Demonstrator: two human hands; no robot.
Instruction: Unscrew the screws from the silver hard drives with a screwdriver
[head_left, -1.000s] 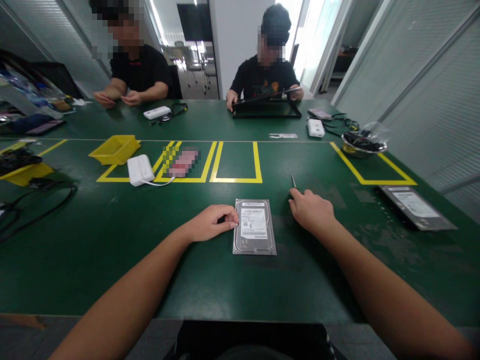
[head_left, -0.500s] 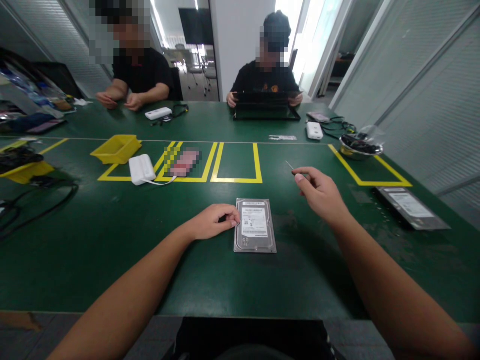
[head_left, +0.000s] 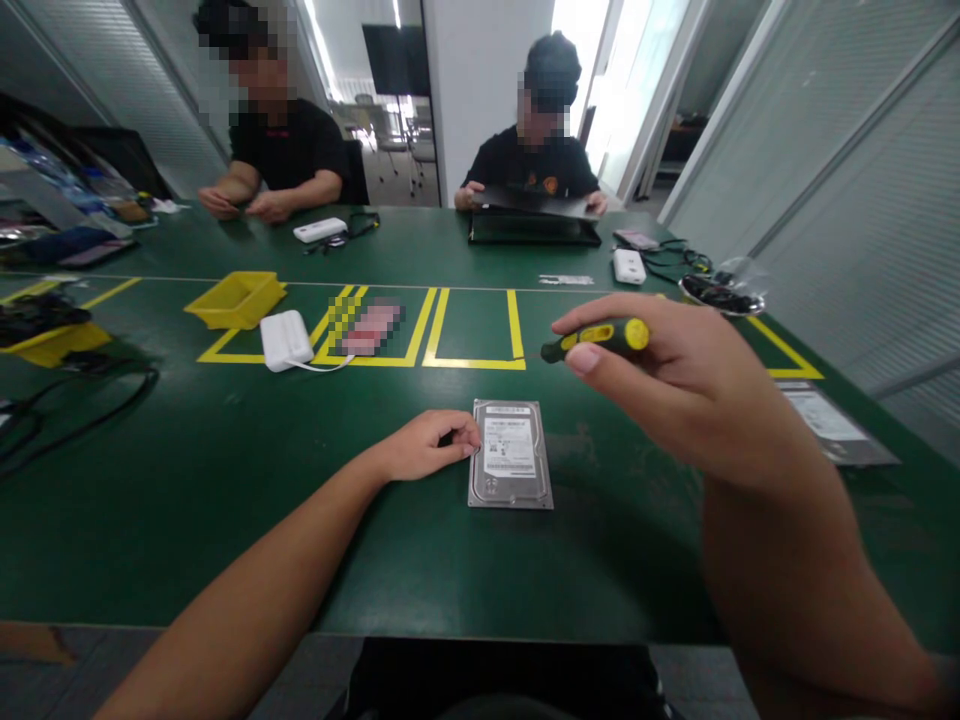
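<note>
A silver hard drive with a white label lies flat on the green table in front of me. At its left edge my left hand has its fingers curled, thumb and fingertips on the drive's side. My right hand is raised above the table, right of the drive and apart from it. Between its thumb and fingers it grips a screwdriver with a dark green and yellow handle. The handle's yellow end faces right and towards me; the blade is hard to make out.
Another hard drive lies at the right, partly behind my right forearm. Further back are a bowl of dark parts, a yellow bin, a white power bank and yellow tape outlines. Across the table, one person holds a dark panel; another sits left.
My right hand has lifted closer to the camera and turned, bringing the screwdriver's handle into sight. My left hand and the drive stay put. The person opposite has tilted the panel.
</note>
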